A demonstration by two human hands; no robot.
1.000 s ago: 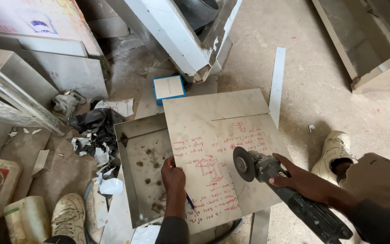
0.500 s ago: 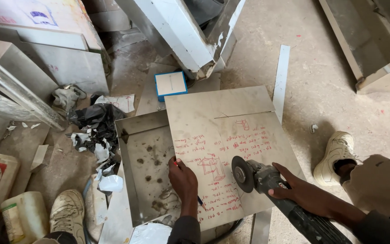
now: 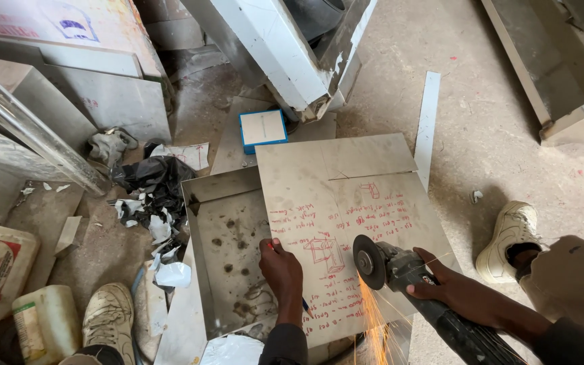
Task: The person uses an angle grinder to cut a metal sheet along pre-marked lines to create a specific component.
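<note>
Right hand wrapped around angle grinder, disc sparking on metal sheet, left hand pressed flat beside it

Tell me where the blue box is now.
In the head view, the blue box lies on the floor at upper centre, just beyond the metal sheet and below the white frame.

A metal sheet lies flat on the floor, its left edge overlapping an open metal tray. The left hand rests on the sheet's near left part, and to its right the right hand holds an angle grinder whose disc meets the sheet. Behind the sheet sits a small box, a narrow metal strip lies along its right, a shoe stands farther right, and a canister and another shoe lie left of the tray.
</note>
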